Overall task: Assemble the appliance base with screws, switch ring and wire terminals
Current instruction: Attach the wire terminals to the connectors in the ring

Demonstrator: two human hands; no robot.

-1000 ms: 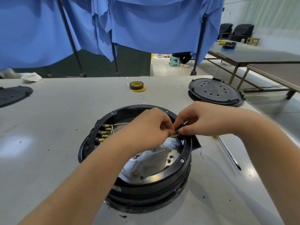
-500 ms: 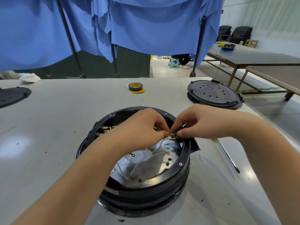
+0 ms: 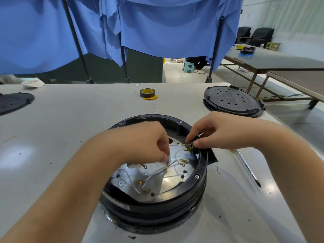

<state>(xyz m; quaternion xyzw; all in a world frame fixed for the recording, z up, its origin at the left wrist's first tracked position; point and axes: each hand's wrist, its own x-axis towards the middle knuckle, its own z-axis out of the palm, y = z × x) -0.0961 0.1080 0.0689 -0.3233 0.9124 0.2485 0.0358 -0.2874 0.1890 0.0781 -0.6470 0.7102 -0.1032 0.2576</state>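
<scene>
1. The base (image 3: 198, 183) sits on the table (image 3: 70, 128), nearer the near edge, open side up.
2. The right hand (image 3: 220, 132) pinches the black switch part (image 3: 194, 143) at the base's right rim, as it did earlier.
3. The left hand (image 3: 140, 141) has left the switch and moved down into the base; its curled fingertips touch the white wires (image 3: 161, 170). Whether it grips one cannot be told.
4. The screwdriver (image 3: 248, 168) lies right of the base.
</scene>
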